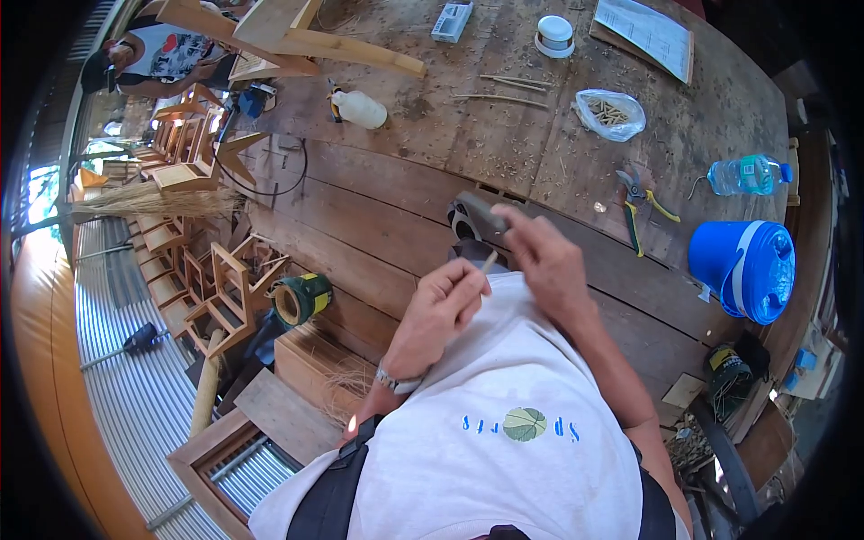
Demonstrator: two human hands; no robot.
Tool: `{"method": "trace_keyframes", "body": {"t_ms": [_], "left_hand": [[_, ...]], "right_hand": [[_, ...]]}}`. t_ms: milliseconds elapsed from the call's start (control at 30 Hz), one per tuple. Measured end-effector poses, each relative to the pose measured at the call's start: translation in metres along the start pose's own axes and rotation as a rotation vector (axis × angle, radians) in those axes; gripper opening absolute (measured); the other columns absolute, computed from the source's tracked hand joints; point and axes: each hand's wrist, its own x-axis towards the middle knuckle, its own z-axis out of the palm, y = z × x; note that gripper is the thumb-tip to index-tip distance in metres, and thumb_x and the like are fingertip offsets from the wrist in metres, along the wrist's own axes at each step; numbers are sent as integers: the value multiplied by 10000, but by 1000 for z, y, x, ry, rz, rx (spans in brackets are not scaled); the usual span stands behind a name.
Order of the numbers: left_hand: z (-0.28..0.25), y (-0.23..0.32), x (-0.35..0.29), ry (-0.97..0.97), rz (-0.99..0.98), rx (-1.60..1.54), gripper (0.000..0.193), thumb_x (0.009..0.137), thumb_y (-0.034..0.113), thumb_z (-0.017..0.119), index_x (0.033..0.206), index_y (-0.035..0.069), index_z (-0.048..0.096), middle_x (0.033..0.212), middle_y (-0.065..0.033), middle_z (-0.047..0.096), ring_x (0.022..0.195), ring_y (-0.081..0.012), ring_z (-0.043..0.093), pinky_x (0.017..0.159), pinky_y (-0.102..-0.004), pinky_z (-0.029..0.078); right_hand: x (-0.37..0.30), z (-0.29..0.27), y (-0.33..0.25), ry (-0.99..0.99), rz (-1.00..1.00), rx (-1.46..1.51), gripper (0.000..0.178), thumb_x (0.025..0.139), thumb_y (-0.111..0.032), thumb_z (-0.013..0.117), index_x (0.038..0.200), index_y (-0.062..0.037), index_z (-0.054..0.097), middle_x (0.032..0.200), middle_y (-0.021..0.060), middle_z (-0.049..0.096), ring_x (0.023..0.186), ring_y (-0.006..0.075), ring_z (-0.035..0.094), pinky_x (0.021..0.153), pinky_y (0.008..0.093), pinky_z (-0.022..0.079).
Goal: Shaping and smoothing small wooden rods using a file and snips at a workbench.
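My left hand (436, 306), a watch on its wrist, pinches a short, thin wooden stick (490, 261) that pokes up between thumb and fingers. Just to its right, my right hand (544, 256) is bent with its fingers curled. A flat, grey-brown piece (481, 212) shows at those fingertips; its kind is unclear, and a shoe (462, 225) lies close behind it. On the workbench (432, 135) ahead are several longer thin sticks (513, 85) and a clear plastic bag (612, 114) of short wooden pegs. Yellow-handled pruning shears (637, 202) lie at the bench's near edge.
Right: blue bucket (742, 270), water bottle (747, 175). On the bench: white squeeze bottle (360, 109), white tub (554, 36), small box (452, 22), clipboard (643, 36). Left: wooden chair frames (220, 301), straw bundle (162, 202), wooden box (315, 369). Another person (166, 54) is far left.
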Motion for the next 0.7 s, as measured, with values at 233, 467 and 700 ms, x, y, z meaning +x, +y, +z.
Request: {"method": "trace_keyframes", "body": {"t_ms": [233, 467, 700], "left_hand": [[-1, -2, 4, 71, 24, -42, 230, 1070, 233, 542, 952, 48, 612, 634, 73, 420, 520, -6, 304, 449, -200, 199], [0, -2, 3, 57, -5, -113, 233, 1067, 226, 548, 938, 40, 601, 627, 73, 405, 497, -6, 289, 442, -202, 198], [-1, -4, 0, 57, 37, -32, 214, 1067, 209, 549, 936, 46, 596, 628, 79, 394, 511, 0, 289, 443, -197, 187]], "right_hand": [[-5, 1, -16, 35, -45, 220, 449, 987, -141, 641, 1431, -158, 582, 963, 134, 671, 788, 305, 648, 746, 343, 535], [-9, 4, -14, 6, -121, 15, 432, 983, -176, 653, 1412, -186, 599, 888, 100, 634, 728, 302, 637, 664, 375, 533], [-11, -4, -11, 56, -25, 155, 417, 989, -174, 640, 1405, -177, 602, 852, 103, 602, 690, 293, 620, 632, 392, 519]]}}
